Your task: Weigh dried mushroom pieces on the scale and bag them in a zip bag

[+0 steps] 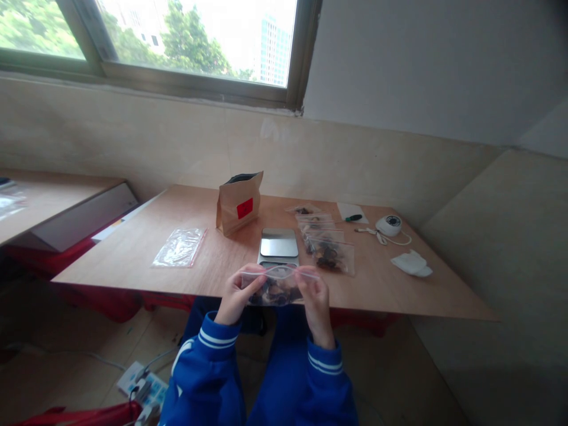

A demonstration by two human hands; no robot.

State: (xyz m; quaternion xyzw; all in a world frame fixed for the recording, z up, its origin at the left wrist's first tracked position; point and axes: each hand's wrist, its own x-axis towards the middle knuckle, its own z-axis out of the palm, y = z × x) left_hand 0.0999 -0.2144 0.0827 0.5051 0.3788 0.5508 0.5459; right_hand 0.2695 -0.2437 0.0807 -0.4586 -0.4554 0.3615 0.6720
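Note:
Between my two hands is a clear zip bag point(276, 293) with dark and brown pieces in it, their kind too small to tell. My left hand point(239, 291) pinches the bag's top edge at the left, and my right hand point(314, 290) grips it at the right. A gap shows in the bag's mouth between them. Just behind the bag, a kitchen scale point(278, 244) lies with a bare metal plate, its front partly hidden. Right of it, several filled zip bags point(331, 254) overlap in a row.
A brown paper pouch point(239, 204) with a red label stands open behind the scale. Flat plastic bags point(180, 247) lie at the left. A green marker point(354, 218) on paper, a white camera point(389, 226) with its cable and a white cloth point(412, 263) are on the right. A power strip point(144, 384) lies on the floor.

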